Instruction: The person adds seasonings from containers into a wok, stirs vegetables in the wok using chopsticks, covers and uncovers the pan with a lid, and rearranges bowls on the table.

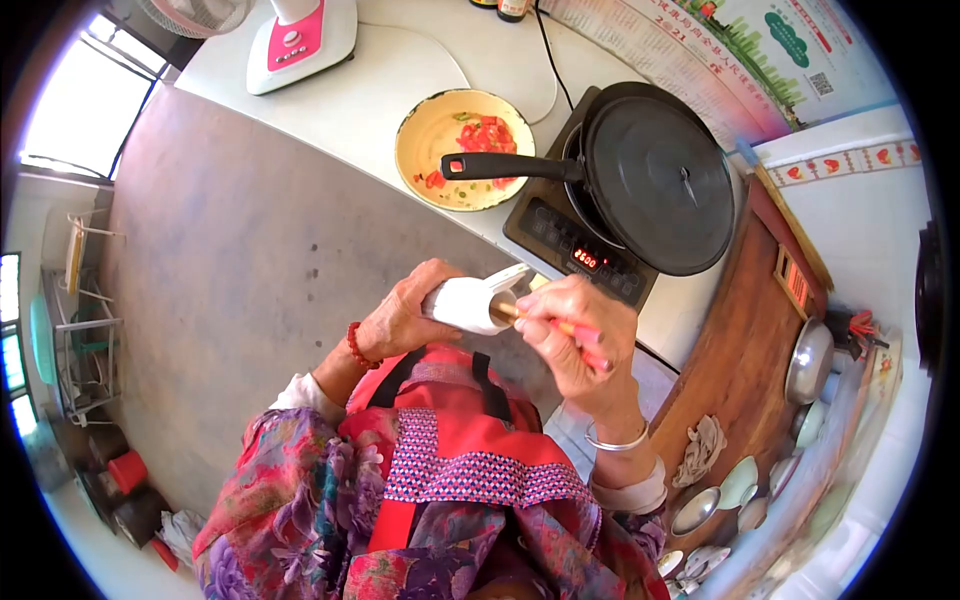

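My left hand [425, 300] is wrapped round a small white container [463, 305], tilted so that its mouth faces right. Its flip lid [507, 277] stands up from the rim. In the closed fingers of my right hand [585, 335] is a slim utensil [510, 310] with a pink-orange handle, its tip inside the container's mouth. What the container holds is hidden. Beyond my hands, a black frying pan [505, 167] sits on an induction cooker [545, 225] with a lit red display. A dark round lid [655, 185] covers the pan.
A yellow enamel bowl [415, 150] with chopped red and green pieces stands left of the cooker, under the pan's handle. A pink-and-white appliance [300, 45] is at the far left of the counter. To the right, a wooden board [735, 330] holds a crumpled cloth [702, 450].
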### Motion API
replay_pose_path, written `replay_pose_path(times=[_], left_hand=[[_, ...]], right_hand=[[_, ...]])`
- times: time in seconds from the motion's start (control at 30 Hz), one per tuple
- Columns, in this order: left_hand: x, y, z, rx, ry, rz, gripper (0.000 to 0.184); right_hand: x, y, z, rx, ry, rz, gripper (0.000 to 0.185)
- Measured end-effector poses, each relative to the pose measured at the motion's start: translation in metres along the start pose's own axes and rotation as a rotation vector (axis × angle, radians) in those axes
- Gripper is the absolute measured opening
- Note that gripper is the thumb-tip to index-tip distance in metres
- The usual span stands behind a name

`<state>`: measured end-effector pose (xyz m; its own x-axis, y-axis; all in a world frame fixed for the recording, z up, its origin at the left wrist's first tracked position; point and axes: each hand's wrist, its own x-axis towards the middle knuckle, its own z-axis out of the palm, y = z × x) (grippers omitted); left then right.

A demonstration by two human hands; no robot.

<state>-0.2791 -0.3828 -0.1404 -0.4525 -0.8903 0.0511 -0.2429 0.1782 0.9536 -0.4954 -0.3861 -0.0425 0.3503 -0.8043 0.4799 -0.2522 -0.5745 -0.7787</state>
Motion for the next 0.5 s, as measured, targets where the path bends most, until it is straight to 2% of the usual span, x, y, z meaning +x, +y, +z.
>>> replay_pose_path(times=[0.03, 0.1, 0.17, 0.23, 0.37, 0.5], left_hand=[[0.001, -0.001, 0.001, -0.005, -0.012, -0.021, 0.059], [0.004, -0.006, 0.003, -0.033, -0.018, -0.026, 0.058], [0.009, -0.011, 0.005, 0.048, -0.017, -0.033, 0.058], [0.015, -0.013, 0.007, 0.08, -0.019, 0.013, 0.057], [0.022, -0.008, 0.013, -0.007, -0.006, -0.042, 0.059], [0.026, -0.01, 0.018, -0.034, 0.0, -0.075, 0.061]], right_hand=[[-0.004, 0.001, 0.001, 0.003, 0.002, 0.012, 0.008], [-0.011, 0.002, 0.003, 0.293, 0.172, 0.373, 0.004], [-0.017, 0.006, 0.002, 0.345, 0.218, 0.409, 0.007], [-0.022, 0.008, 0.001, 0.58, 0.468, 0.481, 0.008], [-0.033, 0.004, -0.018, 0.599, 0.655, 0.367, 0.01], [-0.039, -0.011, -0.041, 0.498, 0.678, 0.266, 0.013]])
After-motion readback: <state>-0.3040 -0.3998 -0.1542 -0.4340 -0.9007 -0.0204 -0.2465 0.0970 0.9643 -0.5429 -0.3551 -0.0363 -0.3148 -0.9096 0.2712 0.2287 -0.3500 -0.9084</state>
